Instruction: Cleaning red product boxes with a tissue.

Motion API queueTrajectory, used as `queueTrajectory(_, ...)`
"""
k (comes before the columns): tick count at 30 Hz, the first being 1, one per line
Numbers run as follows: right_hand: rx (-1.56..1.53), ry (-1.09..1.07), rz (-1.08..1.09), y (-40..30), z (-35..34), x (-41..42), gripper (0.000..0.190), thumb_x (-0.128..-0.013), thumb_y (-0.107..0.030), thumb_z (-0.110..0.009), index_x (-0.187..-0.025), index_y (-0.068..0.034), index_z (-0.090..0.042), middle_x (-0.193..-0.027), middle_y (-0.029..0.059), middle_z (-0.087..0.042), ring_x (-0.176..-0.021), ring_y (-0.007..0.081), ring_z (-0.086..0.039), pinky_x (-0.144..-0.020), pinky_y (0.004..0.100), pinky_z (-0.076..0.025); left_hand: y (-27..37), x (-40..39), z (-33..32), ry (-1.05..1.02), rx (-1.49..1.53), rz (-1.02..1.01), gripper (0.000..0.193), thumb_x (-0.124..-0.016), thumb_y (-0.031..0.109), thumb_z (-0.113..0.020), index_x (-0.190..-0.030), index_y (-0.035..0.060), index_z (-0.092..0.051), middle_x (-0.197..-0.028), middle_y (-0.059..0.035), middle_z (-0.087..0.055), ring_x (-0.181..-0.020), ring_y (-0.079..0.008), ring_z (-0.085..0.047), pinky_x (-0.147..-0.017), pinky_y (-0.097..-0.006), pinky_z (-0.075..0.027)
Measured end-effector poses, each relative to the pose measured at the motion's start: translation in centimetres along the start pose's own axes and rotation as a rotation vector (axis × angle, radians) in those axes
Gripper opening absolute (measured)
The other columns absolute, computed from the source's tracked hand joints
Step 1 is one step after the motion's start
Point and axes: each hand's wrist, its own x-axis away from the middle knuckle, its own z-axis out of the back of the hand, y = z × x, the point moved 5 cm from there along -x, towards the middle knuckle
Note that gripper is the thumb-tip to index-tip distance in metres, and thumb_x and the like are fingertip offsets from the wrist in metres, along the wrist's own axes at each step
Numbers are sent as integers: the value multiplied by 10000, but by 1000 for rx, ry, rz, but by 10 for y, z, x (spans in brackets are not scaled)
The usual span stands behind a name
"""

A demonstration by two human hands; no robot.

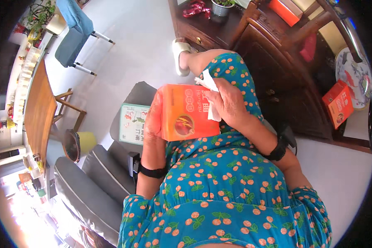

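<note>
A red-orange cardboard box (190,113) with printing and a round picture is held above my lap. My left hand (154,114) grips its left side, the fingers partly hidden behind it. At the box's right edge, my right hand (231,104) holds a crumpled white tissue (208,83) against the printed face. Part of the tissue hangs below my right fingers. A pale green-edged box with printing (130,124) lies on the grey seat to the left of my left hand, partly covered by it.
Dark wooden cabinets (266,62) stand ahead and to the right, with another red box (339,104) near a round decorated plate (352,77). To the left are a grey sofa cushion (86,195), a lined waste bin (73,145), a wooden table (40,111) and a blue-covered chair (73,43).
</note>
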Motion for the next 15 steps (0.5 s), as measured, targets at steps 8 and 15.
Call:
queueTrajectory(8, -28, 53, 126, -4, -7, 13, 355, -807, -71, -582, -1136, 30, -497, -1056, 223, -551, -997, 381, -521, -879, 418, -424, 2, 5, -1, 275, 19, 10, 308, -964, 206, -430, -1207, 22, -469, -1167, -132, -553, -1037, -258, -564, -900, -409, -475)
queueTrajectory(15, -60, 17, 181, -14, -3, 14, 354, -795, -64, -583, -1127, 39, -514, -1099, 216, -547, -1050, 354, -507, -923, 416, -403, 6, 5, -32, -257, 361, 174, 309, -980, 182, -351, -1201, -2, -463, -1170, -161, -549, -1023, -280, -566, -889, -416, -481)
